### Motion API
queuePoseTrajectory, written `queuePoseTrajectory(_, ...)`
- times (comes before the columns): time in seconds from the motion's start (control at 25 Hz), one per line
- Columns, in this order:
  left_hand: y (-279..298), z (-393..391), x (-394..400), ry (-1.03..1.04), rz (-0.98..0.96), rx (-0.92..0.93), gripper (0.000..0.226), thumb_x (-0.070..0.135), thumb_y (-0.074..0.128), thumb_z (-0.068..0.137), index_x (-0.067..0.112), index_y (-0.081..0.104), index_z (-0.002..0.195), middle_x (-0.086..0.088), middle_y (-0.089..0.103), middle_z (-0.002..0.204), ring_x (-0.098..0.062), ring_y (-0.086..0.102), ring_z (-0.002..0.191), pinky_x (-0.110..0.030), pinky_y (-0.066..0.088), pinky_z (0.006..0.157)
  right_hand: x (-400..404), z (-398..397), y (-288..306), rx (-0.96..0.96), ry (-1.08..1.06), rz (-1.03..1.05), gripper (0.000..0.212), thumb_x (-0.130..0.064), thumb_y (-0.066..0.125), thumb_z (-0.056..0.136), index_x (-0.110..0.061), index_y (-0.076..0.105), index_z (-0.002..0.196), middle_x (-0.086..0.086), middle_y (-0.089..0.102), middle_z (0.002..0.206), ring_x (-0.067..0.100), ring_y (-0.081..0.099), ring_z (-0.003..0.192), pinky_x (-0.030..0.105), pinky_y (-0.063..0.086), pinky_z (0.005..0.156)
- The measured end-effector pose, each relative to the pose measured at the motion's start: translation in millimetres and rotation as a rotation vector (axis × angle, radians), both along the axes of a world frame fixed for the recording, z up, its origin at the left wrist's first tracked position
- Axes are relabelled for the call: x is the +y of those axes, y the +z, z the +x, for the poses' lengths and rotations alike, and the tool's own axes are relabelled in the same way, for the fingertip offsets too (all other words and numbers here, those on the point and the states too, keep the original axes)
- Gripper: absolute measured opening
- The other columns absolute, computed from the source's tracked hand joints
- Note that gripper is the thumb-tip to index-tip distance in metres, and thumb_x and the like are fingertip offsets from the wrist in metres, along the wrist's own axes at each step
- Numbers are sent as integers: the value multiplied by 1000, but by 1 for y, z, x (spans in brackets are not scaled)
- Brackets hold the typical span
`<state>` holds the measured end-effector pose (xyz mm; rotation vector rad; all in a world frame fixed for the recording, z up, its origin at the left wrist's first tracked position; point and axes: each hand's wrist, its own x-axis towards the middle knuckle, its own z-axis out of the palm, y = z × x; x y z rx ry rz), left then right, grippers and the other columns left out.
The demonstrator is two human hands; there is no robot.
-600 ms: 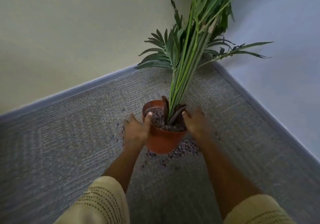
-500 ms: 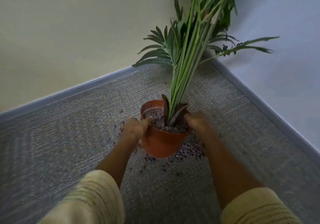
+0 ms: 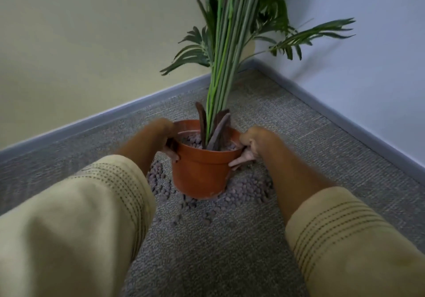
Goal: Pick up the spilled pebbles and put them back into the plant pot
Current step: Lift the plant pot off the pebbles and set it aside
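An orange-brown plastic plant pot (image 3: pixel 199 177) stands on the grey carpet, holding a tall green palm plant (image 3: pixel 226 50) and a layer of pebbles inside (image 3: pixel 190 140). Spilled grey-brown pebbles (image 3: pixel 243 193) lie on the carpet around the pot's base, thickest to its right and left. My left hand (image 3: pixel 166 139) grips the pot's left rim. My right hand (image 3: pixel 251 146) grips the right rim, fingers pressed against the outer wall. The pot leans slightly toward me.
The pot stands near a room corner. A yellow wall with a grey skirting board (image 3: pixel 96 121) runs behind it, and a pale blue wall (image 3: pixel 368 66) with skirting closes off the right. Carpet (image 3: pixel 207 262) stretches toward me. My cream sleeves fill the lower corners.
The view has come much closer to the pot. Both hands have shifted from the pot's top edge to a firmer hold on its rim, and the plant now stands more upright.
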<state>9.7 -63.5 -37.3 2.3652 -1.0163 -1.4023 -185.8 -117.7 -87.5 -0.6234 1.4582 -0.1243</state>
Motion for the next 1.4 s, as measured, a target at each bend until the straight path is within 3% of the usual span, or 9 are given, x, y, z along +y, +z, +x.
queuePoseTrajectory(0.08, -8, 10, -4, 89, -116, -105, 23, -6, 73, 69, -17, 59, 83, -28, 71, 73, -41, 69, 92, -51, 54, 87, 3, 6, 3, -5, -60, -26, 41, -11, 26, 102, 7, 33, 138, 31, 26, 149, 57, 25, 132, 56, 48, 87)
queuePoseTrajectory(0.28, -6, 12, -22, 249, -321, -207, 27, 8, 70, 79, -7, 57, 62, -26, 64, 47, -37, 69, 60, -47, 58, 76, -9, 15, 15, -28, -175, -73, 41, -14, 24, 103, 9, 37, 134, 28, 31, 147, 57, 21, 134, 54, 42, 101)
queuePoseTrajectory(0.36, -12, 17, -38, 295, -437, -239, 28, 17, 70, 78, -5, 59, 65, -29, 68, 60, -40, 70, 65, -48, 58, 76, -24, 17, 18, -4, -180, -115, 40, -14, 28, 102, 10, 41, 131, 28, 41, 141, 60, 30, 126, 54, 49, 92)
queuePoseTrajectory(0.44, -26, 21, -58, 348, -547, -182, 24, 20, 70, 73, -4, 63, 73, -27, 71, 80, -42, 70, 73, -52, 58, 74, -44, 17, 17, 46, -212, -201, 34, -10, 37, 100, 7, 49, 127, 28, 54, 127, 64, 48, 94, 57, 55, 58)
queuePoseTrajectory(0.52, -41, 20, -73, 389, -601, -175, 21, 21, 66, 71, 1, 67, 75, -23, 71, 82, -42, 69, 71, -53, 58, 71, -63, 13, 12, 87, -285, -304, 30, -7, 47, 95, 3, 51, 124, 26, 58, 117, 54, 54, 66, 52, 48, 34)
queuePoseTrajectory(0.72, -58, -6, -87, 431, -743, -102, 24, 14, 55, 70, 9, 75, 82, -17, 73, 78, -37, 70, 70, -48, 59, 73, -75, 3, 5, 112, -287, -519, 12, -5, 48, 94, 5, 50, 102, 25, 58, 96, 43, 59, 58, 46, 48, 32)
queuePoseTrajectory(0.92, -96, -16, -104, 530, -712, -13, 25, 16, 60, 70, 18, 73, 91, -12, 75, 83, -35, 70, 74, -48, 59, 77, -86, -2, -26, 242, -293, -677, 23, -13, 54, 93, 1, 56, 112, 24, 65, 102, 38, 70, 63, 38, 56, 39)
queuePoseTrajectory(1.16, -94, -19, -93, 325, -814, -223, 31, 21, 56, 86, 15, 66, 116, -18, 72, 102, -35, 67, 96, -44, 53, 91, -98, -9, -35, 367, -152, -816, 12, -9, 57, 89, -3, 60, 99, 20, 66, 92, 33, 71, 59, 42, 57, 44)
queuePoseTrajectory(1.4, -104, -4, -92, 164, -848, -146, 35, 29, 57, 83, 18, 64, 115, -15, 75, 92, -32, 71, 79, -45, 58, 79, -92, -9, -32, 338, -123, -840, 26, -9, 58, 89, -3, 59, 115, 24, 66, 103, 35, 71, 65, 40, 56, 43)
